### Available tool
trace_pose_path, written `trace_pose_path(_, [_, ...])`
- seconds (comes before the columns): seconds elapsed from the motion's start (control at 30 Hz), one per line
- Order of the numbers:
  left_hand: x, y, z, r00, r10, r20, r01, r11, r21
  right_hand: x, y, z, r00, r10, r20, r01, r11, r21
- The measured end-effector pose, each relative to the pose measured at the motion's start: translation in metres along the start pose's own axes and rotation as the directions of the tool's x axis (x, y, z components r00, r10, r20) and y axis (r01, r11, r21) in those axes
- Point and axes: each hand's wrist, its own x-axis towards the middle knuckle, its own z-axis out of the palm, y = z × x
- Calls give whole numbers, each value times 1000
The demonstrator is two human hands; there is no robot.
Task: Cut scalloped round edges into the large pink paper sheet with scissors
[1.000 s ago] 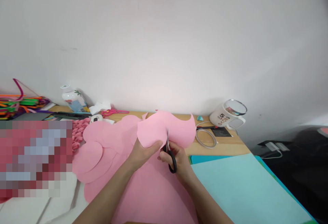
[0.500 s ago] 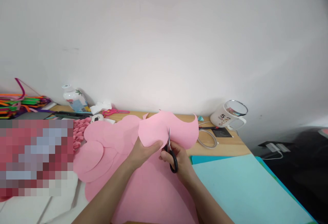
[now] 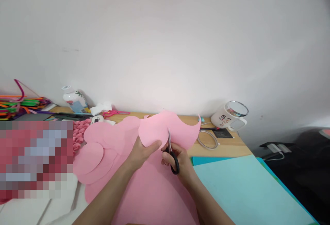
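Note:
My left hand (image 3: 141,153) pinches the near edge of a pink paper sheet (image 3: 165,128) and holds it up over the desk. My right hand (image 3: 182,159) is closed round the black handles of a pair of scissors (image 3: 172,151). The silver blades point up and away from me into the pink sheet, just right of my left thumb. A larger pink sheet (image 3: 152,194) lies flat under both forearms. Rounded pink cut-outs (image 3: 100,149) are stacked to the left of my left hand.
Light blue paper (image 3: 242,190) covers the desk at the right. A white mug (image 3: 228,116), a coiled white cable (image 3: 207,139) and a black card sit at the back right. Pipe cleaners (image 3: 18,103), a bottle (image 3: 73,99) and pink scissors (image 3: 114,112) lie back left.
The raised pink sheet has turned a little, and its right edge has swung further right toward the cable. The scissors stay in the cut. Both hands keep their places.

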Motion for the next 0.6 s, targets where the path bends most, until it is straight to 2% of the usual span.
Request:
trace_pose_path(0.37, [-1, 6, 4, 999, -6, -51, 11, 996, 88, -2, 1, 1, 1000, 10, 2, -10, 1000, -6])
trace_pose_path(0.53, [-3, 16, 9, 998, -67, 2, 67, 991, 112, -2, -1, 4, 1000, 23, -15, -23, 999, -28])
trace_pose_path(0.6, [-3, 16, 8, 998, -58, -6, 59, 990, 128, -1, 1, 3, 999, 30, -19, -31, 999, -37])
